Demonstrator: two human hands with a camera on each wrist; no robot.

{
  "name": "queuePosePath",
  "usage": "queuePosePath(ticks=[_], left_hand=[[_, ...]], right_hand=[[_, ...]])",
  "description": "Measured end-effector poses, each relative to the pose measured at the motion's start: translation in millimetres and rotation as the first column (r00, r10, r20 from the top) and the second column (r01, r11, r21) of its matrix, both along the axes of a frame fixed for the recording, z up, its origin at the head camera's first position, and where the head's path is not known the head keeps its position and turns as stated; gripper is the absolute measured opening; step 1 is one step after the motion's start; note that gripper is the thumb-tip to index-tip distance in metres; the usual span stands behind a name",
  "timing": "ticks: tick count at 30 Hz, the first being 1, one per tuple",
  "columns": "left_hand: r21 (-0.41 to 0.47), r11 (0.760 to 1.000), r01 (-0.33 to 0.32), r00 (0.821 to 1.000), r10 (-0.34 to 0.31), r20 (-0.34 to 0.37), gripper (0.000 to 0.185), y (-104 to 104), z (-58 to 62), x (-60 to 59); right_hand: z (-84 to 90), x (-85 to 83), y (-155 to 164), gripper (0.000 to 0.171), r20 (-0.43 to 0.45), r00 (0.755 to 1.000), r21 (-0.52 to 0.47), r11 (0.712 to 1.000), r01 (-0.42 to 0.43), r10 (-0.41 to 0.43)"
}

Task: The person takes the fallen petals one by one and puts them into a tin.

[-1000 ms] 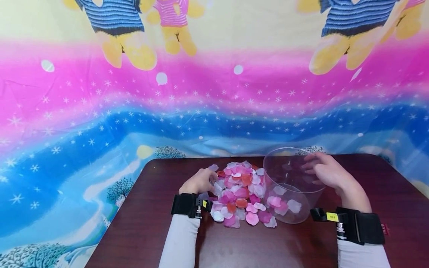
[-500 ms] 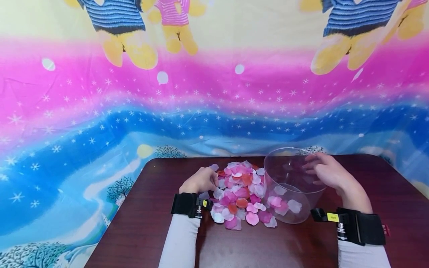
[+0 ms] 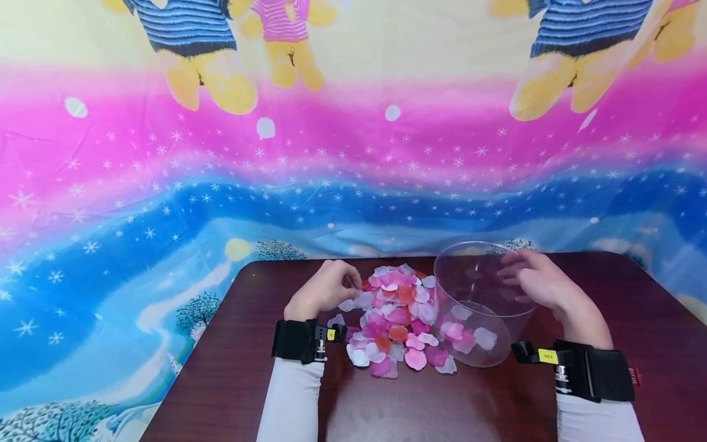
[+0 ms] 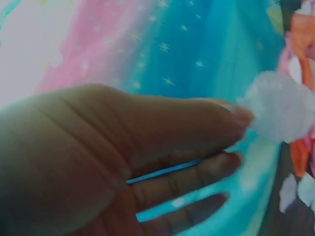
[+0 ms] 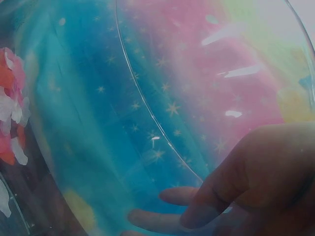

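My left hand point(image 3: 327, 287) is raised at the left side of a heap of fabric flower petals point(image 3: 397, 316) in pink, white, lilac and red. Between its thumb and forefinger it pinches one whitish petal point(image 4: 279, 105), seen plainly in the left wrist view; the other fingers extend loosely below. A clear round plastic tub point(image 3: 477, 362) stands upright right of the heap. My right hand point(image 3: 544, 279) holds the tub's rim at its right side, thumb and fingers about the wall. Several pink and white petals show through the tub's lower wall; whether they lie inside is unclear.
The dark reddish-brown table point(image 3: 221, 380) has rounded far corners. A patterned curtain point(image 3: 331, 153) hangs right behind its far edge. One pale petal point(image 3: 336, 320) lies slightly apart, left of the heap.
My left hand has risen and shifted slightly left from the heap, with a whitish petal now between thumb and forefinger. The right hand and the tub have stayed in place.
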State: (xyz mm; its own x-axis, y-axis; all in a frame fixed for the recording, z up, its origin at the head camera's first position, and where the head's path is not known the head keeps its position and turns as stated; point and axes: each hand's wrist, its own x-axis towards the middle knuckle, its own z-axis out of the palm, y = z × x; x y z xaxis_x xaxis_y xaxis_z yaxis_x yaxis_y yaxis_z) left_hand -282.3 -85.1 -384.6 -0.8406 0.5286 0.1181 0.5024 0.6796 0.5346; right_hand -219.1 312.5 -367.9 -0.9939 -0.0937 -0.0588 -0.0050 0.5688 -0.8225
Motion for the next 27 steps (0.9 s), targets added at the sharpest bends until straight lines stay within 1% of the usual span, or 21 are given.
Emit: queuePosePath(ticks=[2, 4, 6, 9, 12, 14, 17, 22, 24, 26, 27], left_hand=[[0.023, 1.0, 0.02, 0.998, -0.019, -0.062, 0.003, 3.0, 5.8, 2.8], [0.052, 0.998, 0.04, 0.992, -0.033, -0.125, 0.005, 7.0, 11.7, 5.9], [0.085, 0.994, 0.069, 0.98, -0.051, -0.194, 0.006, 11.7, 18.1, 10.0], [0.145, 0.982, 0.121, 0.955, -0.075, -0.288, 0.007, 19.9, 27.1, 17.7], [0.203, 0.963, 0.179, 0.92, -0.091, -0.38, 0.009, 28.7, 35.0, 27.3], [0.233, 0.947, 0.219, 0.897, -0.102, -0.43, 0.01, 35.3, 39.3, 33.6], [0.238, 0.932, 0.275, 0.858, -0.126, -0.498, 0.01, 46.6, 44.3, 42.4], [0.21, 0.921, 0.327, 0.8, -0.152, -0.58, 0.014, 68.9, 45.5, 54.8], [0.194, 0.922, 0.336, 0.774, -0.153, -0.615, 0.014, 78.1, 43.9, 57.8], [0.162, 0.928, 0.336, 0.745, -0.157, -0.648, 0.013, 86.3, 41.5, 60.0], [0.146, 0.931, 0.334, 0.734, -0.16, -0.66, 0.012, 89.9, 40.1, 60.9]], right_hand=[[-0.1, 0.3, 0.5, 0.051, -0.001, 1.0, 0.002, 1.0, -0.001, 0.001], [-0.4, 0.5, 1.1, 0.051, 0.0, 1.0, 0.001, 1.0, -0.002, 0.002], [-0.6, 0.6, 1.7, 0.051, 0.0, 1.0, 0.0, 1.0, -0.003, 0.003], [-0.6, 0.6, 2.2, 0.051, 0.001, 1.0, -0.005, 1.0, -0.004, 0.004], [-0.2, 0.6, 2.1, 0.051, 0.002, 1.0, -0.005, 1.0, -0.005, 0.005], [0.3, 0.4, 1.9, 0.051, 0.006, 1.0, -0.004, 1.0, -0.006, 0.006], [0.6, 0.2, 1.4, 0.051, 0.006, 1.0, -0.003, 1.0, -0.005, 0.005], [0.3, -0.1, 0.6, 0.051, 0.001, 1.0, -0.002, 1.0, 0.0, 0.0], [0.4, -0.2, 0.3, 0.052, 0.004, 1.0, -0.001, 1.0, 0.003, -0.003], [0.7, -0.5, -0.2, 0.052, 0.008, 1.0, 0.001, 1.0, 0.006, -0.006], [0.7, -0.6, -0.4, 0.052, 0.008, 1.0, 0.001, 1.0, 0.007, -0.007]])
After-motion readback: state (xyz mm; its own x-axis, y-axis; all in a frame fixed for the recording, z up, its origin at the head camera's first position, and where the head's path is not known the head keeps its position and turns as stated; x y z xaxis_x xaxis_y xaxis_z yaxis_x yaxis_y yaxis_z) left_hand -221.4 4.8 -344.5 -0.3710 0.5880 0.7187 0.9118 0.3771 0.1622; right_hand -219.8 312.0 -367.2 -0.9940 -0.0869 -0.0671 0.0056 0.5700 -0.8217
